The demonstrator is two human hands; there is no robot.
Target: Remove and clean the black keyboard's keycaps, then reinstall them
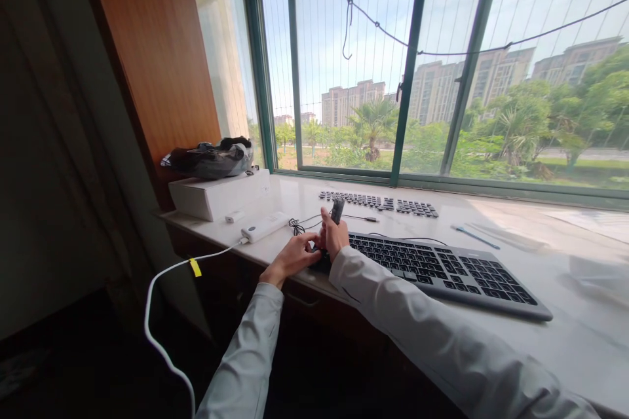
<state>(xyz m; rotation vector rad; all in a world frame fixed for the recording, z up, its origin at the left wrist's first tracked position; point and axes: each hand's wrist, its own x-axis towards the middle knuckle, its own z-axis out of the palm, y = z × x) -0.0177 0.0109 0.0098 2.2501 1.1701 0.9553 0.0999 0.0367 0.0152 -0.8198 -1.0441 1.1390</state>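
Observation:
A black computer keyboard [403, 258] with a grey frame lies at a slant along the front of the white desk. My right hand [336, 237] is closed around a short dark tool [337, 211] over the keyboard's left end. The tool's upper part sticks up above the thumb; its lower end and exact kind are hidden. My left hand [296, 254] is at the keyboard's left corner, with bent fingers and thumb gripping its edge. Behind the keyboard, loose black keycaps [356, 200] are laid out in rows.
A white power strip [265, 226] with a white cord [152, 334] stands left of my hands. Further back are a white box [211, 196] and a dark plastic bag [211, 158] on it. A thin blue tool [476, 237] lies behind the keyboard. Windows border the desk.

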